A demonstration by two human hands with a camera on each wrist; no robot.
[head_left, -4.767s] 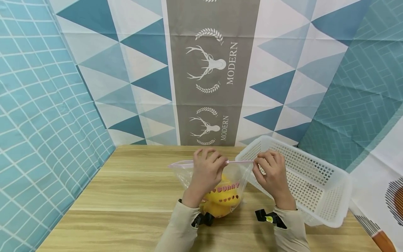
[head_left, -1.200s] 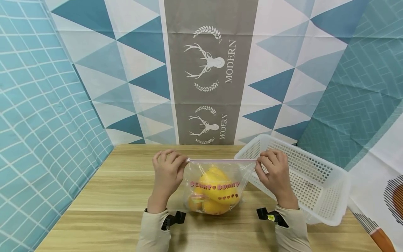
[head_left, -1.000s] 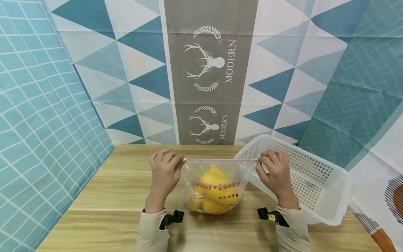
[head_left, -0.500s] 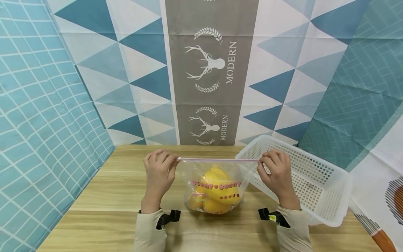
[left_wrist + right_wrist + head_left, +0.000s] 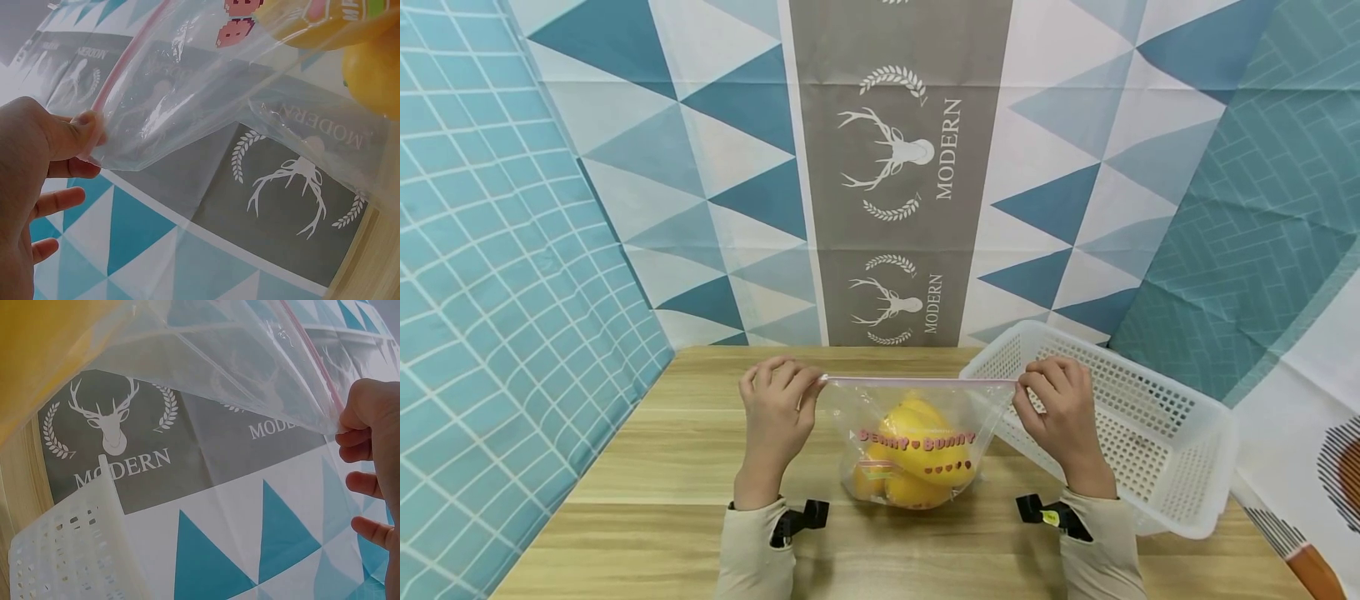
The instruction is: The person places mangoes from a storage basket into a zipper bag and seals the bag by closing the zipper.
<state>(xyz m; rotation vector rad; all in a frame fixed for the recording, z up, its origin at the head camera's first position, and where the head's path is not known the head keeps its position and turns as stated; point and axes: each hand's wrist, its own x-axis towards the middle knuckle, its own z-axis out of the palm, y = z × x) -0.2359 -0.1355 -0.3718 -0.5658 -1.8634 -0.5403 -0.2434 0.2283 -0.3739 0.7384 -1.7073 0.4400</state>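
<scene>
A clear zip bag (image 5: 898,440) printed "Berry Bunny" sits upright on the table with several rounded yellow and orange-yellow fruit-like things (image 5: 917,483) inside. Its pink zip strip (image 5: 917,382) runs taut and straight between two hands. At the left end, my left hand (image 5: 777,412) pinches the bag's top corner between thumb and index finger; the left wrist view shows the other fingers spread away from the bag (image 5: 187,112). My right hand (image 5: 1063,417) pinches the opposite top corner, and its remaining fingers hang free in the right wrist view.
A white perforated plastic basket (image 5: 1213,467) stands on the right, partly behind my right hand. The wooden table (image 5: 647,475) ends at a patterned cloth backdrop (image 5: 895,167). A blue tiled-pattern cloth (image 5: 512,250) borders the left side.
My left hand has slid leftward along the zip strip from near its middle to the left end; the left part of the bag's mouth, loose before, is now straight. The right hand keeps its grip.
</scene>
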